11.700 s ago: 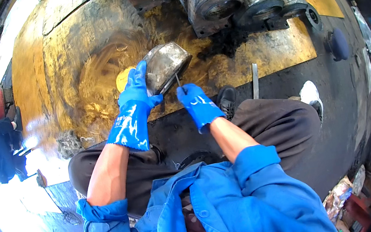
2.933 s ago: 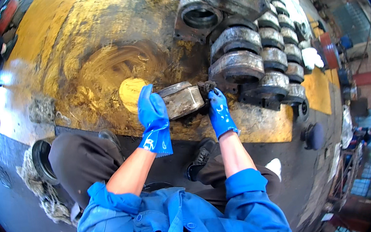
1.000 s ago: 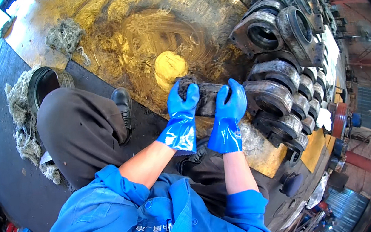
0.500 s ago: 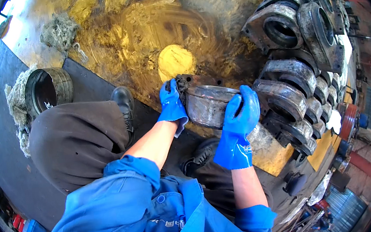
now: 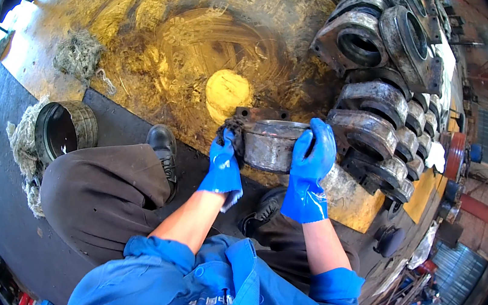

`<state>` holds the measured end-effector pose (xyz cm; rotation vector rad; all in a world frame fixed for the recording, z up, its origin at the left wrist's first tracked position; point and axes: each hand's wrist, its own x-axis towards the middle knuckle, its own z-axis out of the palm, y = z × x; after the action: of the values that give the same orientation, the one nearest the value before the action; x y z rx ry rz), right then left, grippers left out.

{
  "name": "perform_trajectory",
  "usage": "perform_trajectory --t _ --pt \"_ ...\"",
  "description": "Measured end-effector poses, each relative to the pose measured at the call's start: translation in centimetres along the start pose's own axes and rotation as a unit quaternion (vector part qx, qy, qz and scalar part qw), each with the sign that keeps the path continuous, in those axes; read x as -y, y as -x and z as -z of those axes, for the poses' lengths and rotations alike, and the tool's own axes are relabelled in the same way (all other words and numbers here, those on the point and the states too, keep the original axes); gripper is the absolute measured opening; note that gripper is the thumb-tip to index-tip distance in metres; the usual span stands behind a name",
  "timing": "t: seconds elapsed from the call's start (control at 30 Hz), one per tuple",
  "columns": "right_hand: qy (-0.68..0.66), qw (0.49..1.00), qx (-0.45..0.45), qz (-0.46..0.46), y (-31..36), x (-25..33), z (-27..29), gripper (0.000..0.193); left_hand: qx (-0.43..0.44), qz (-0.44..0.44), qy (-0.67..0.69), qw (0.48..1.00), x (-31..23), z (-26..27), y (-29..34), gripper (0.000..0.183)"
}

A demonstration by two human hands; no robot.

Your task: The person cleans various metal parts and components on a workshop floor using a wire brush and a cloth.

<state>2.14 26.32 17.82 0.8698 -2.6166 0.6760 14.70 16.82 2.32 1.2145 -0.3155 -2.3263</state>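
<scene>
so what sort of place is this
Most likely a machine workshop: many grimy metal parts stand close together on the right, dark grime smears the yellow sheet, and a stringy rag lies at the left.

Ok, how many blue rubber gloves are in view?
2: one on the left hand, holding a dark fibrous clump beside the round grey metal part; the other on the right hand, holding the part's right side. Others may be hidden.

metal housing (image 5: pixel 269 149) — underside hidden | blue jacket (image 5: pixel 158 294) — cut by lower edge
</scene>
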Motion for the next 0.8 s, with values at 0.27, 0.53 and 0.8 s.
perform_trajectory --t 0.27,0.53,0.8 --pt "-0.056 0.995 -0.072 -0.050 0.7 -0.8 -0.1 0.036 -0.086 0.015 -0.259 0.962 -1.9 -0.6 -0.5 0.037" --pt "-0.094 0.974 -0.137 -0.152 1.1 -0.4 -0.2 0.041 0.243 -0.158 -0.367 0.884 -7.0 -8.6 2.2 0.038" --pt "-0.083 0.961 -0.207 -0.162 1.5 -1.2 -1.1 0.050 0.492 -0.255 -0.602 0.575 -3.0 -23.7 1.5 0.036"
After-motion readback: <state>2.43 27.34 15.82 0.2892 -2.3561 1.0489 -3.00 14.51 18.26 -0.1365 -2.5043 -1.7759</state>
